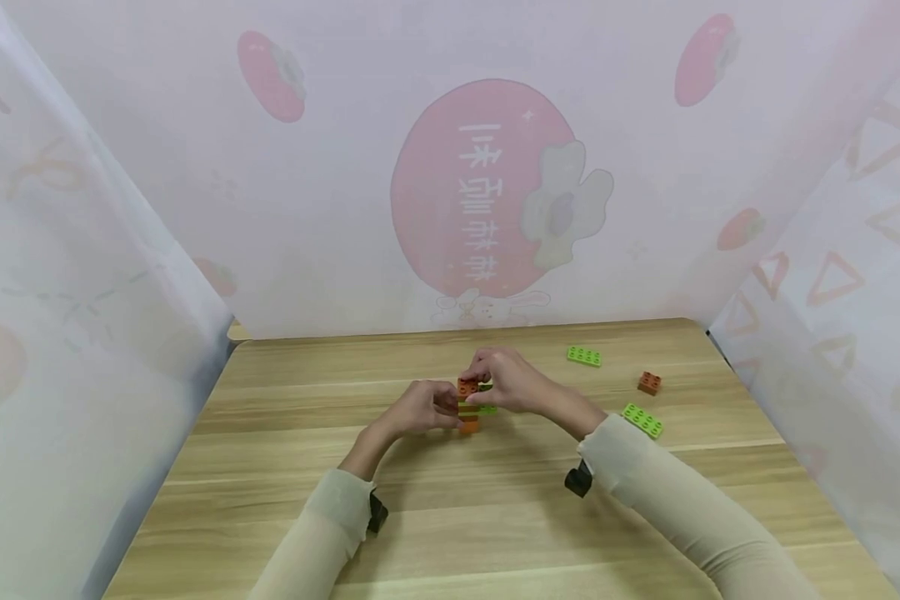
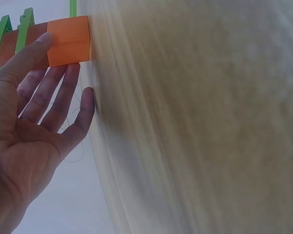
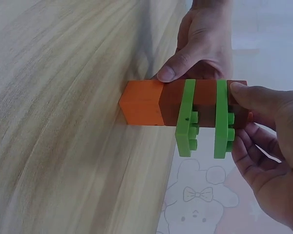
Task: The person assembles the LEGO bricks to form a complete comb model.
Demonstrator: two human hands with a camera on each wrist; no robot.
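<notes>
Probably light, rigid brick tower (image 3: pixel 205 93); left hand (image 1: pixel 417 407) pinches its lower sides, right hand (image 1: pixel 513 383) the top brick (image 3: pixel 239 115); sides grip best.

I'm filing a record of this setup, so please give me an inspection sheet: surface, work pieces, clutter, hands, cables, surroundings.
Surface: light wood-grain tabletop.
Job's things: upright stack of orange, reddish-brown and lime-green plastic blocks; both green pieces overhang on one side.
Clutter: right of the stack lie a lime-green rectangular studded plate near the far edge, a small reddish-brown studded block and a lime-green rectangular studded brick nearer the person; all loose.
Hands: left hand grips the stack low down; right hand pinches its top.
Cables: nothing seen.
Surroundings: pale walls with pink printed designs.
</notes>
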